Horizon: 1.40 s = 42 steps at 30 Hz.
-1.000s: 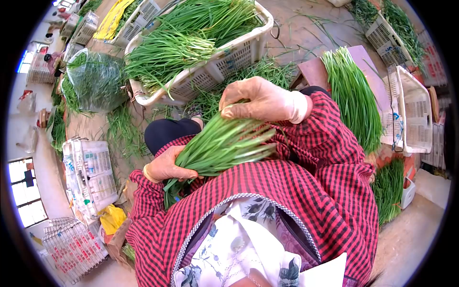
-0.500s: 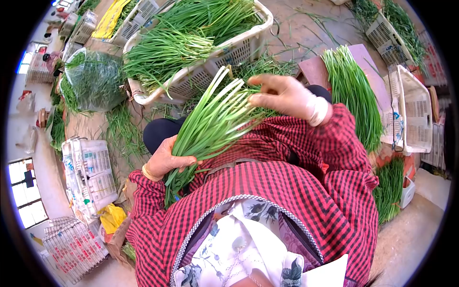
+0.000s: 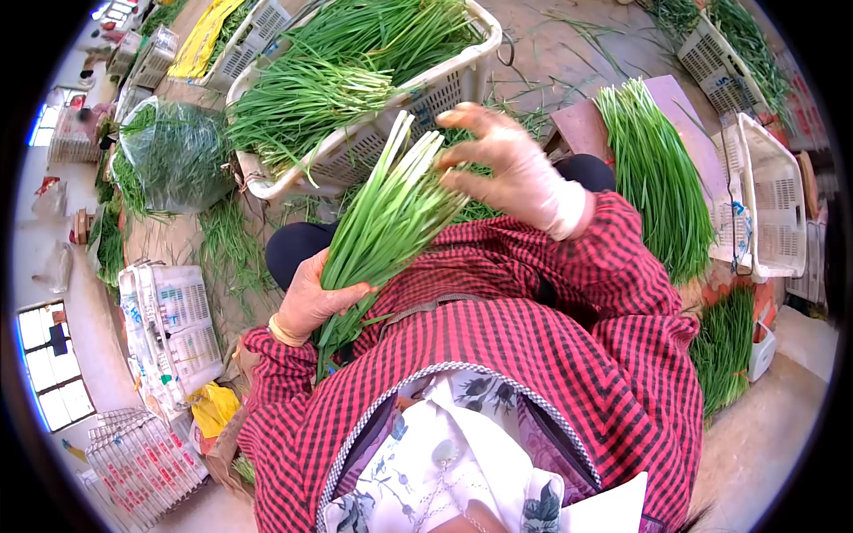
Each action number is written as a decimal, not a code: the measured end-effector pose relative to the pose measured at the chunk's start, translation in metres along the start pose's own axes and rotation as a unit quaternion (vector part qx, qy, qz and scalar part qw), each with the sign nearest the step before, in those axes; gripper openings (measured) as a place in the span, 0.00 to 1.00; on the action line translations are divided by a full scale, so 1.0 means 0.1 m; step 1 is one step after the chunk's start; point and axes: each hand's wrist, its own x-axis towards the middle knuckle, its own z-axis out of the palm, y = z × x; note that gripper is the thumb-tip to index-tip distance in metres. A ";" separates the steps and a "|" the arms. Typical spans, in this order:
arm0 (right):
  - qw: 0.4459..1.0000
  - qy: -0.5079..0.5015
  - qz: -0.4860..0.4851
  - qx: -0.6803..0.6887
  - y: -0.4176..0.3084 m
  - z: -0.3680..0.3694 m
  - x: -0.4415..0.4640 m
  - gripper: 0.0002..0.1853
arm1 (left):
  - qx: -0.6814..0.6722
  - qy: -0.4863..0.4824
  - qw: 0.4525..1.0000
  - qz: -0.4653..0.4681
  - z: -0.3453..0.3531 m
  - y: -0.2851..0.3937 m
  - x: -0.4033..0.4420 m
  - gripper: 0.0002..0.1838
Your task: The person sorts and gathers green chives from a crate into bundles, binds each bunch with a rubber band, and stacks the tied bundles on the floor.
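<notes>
My left hand [image 3: 313,300] is wrapped round the green lower part of a bunch of garlic chives [image 3: 378,226], its thumb lying across the leaves. The pale stem ends fan out up and to the right. Close beside those ends is my right hand [image 3: 520,169], its fingers spread and curved, with nothing visible between them. Both hands look to be in thin gloves. Beyond the bunch stands a white crate [image 3: 453,93] heaped with more chives. To the right, a sorted pile of chives [image 3: 653,178] lies on a pinkish board [image 3: 680,107].
Loose leaves [image 3: 231,244] litter the floor. At the left are a clear bag of greens [image 3: 182,155], a white basket [image 3: 191,306] and stacked crates [image 3: 147,462]. Another white crate [image 3: 777,209] and more chives [image 3: 724,355] lie at the right.
My right hand has lifted slightly and its fingers have spread wider near the stem ends. The bunch in my left hand is more upright and gathered closer together.
</notes>
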 end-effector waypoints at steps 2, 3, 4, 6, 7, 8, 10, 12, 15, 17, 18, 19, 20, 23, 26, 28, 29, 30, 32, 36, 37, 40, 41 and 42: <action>1.000 -0.025 -0.008 -0.016 0.00 0.18 0.02 0.11 | -0.003 -0.015 1.000 0.014 0.01 -0.02 0.02 0.24; 0.999 -0.037 0.006 -0.004 0.02 0.25 0.02 0.12 | -0.003 -0.014 1.000 0.015 0.00 -0.02 0.01 0.24; 0.999 -0.036 -0.004 0.000 0.05 0.29 0.02 0.09 | -0.004 -0.015 1.000 0.015 0.00 -0.02 0.01 0.24; 0.999 -0.041 -0.004 0.004 0.06 0.34 0.01 0.08 | -0.007 -0.014 1.000 0.014 -0.01 -0.04 -0.01 0.24; 0.999 -0.046 0.000 0.006 0.07 0.36 0.00 0.07 | -0.013 -0.014 1.000 0.006 -0.02 -0.05 -0.03 0.24; 0.999 -0.030 0.002 0.016 0.06 0.38 -0.03 0.06 | -0.018 -0.016 1.000 -0.002 -0.03 -0.05 -0.03 0.24; 0.993 0.001 0.013 0.119 0.07 0.34 -0.04 0.06 | -0.023 -0.031 0.999 -0.001 -0.04 -0.07 -0.02 0.25; 0.930 0.039 0.066 0.359 0.09 0.24 -0.05 0.04 | -0.027 -0.045 0.999 0.002 -0.07 -0.09 -0.01 0.26; 0.897 0.085 0.112 0.419 0.23 -0.14 -0.06 0.05 | -0.089 -0.091 0.992 -0.003 -0.17 -0.11 -0.04 0.27; 0.911 0.107 0.145 0.372 0.52 -0.31 -0.06 0.07 | -0.123 -0.150 0.981 -0.003 -0.25 -0.16 -0.05 0.28; 0.889 0.116 0.232 0.377 0.61 -0.39 -0.06 0.11 | -0.113 -0.173 0.978 0.000 -0.30 -0.18 -0.04 0.29; 0.890 0.119 0.232 0.375 0.65 -0.37 -0.08 0.11 | -0.112 -0.175 0.978 0.002 -0.30 -0.19 -0.03 0.29; 0.912 0.098 0.238 0.319 0.68 -0.34 -0.08 0.15 | -0.121 -0.181 0.976 -0.001 -0.28 -0.19 -0.04 0.30; 0.871 -0.052 0.216 0.437 0.32 -0.19 0.07 0.36 | -0.127 -0.191 0.973 -0.003 -0.27 -0.19 -0.01 0.33; 0.851 -0.149 0.133 0.487 0.16 0.01 0.24 0.35 | -0.151 -0.203 0.967 0.006 -0.21 -0.13 0.00 0.38; 0.810 -0.161 0.168 0.538 0.15 0.03 0.29 0.27 | -0.156 -0.201 0.967 0.006 -0.22 -0.13 0.00 0.38; 0.829 -0.143 0.185 0.507 0.15 -0.03 0.28 0.20 | -0.163 -0.198 0.966 0.006 -0.23 -0.13 -0.01 0.39; 0.837 -0.122 0.166 0.507 0.11 -0.12 0.28 0.18 | -0.161 -0.191 0.968 0.015 -0.25 -0.16 0.00 0.39; 0.863 -0.054 0.170 0.472 0.06 -0.27 0.25 0.15 | -0.174 -0.154 0.972 0.020 -0.21 -0.18 -0.01 0.38; 0.877 0.047 0.217 0.426 0.55 -0.37 0.06 0.18 | -0.204 -0.116 0.972 0.027 -0.21 -0.20 0.01 0.36; 0.914 0.071 0.224 0.332 0.63 -0.29 0.00 0.20 | -0.217 -0.101 0.971 0.026 -0.18 -0.18 0.03 0.35; 0.919 0.006 0.221 0.326 0.46 -0.33 -0.03 0.25 | -0.224 -0.089 0.970 0.036 -0.12 -0.12 0.08 0.33; 0.901 -0.006 0.216 0.375 0.35 -0.28 0.01 0.25 | -0.222 -0.085 0.971 0.032 -0.12 -0.11 0.09 0.33; 0.914 -0.039 0.190 0.355 0.26 -0.25 0.05 0.24 | -0.216 -0.092 0.972 0.025 -0.12 -0.11 0.10 0.32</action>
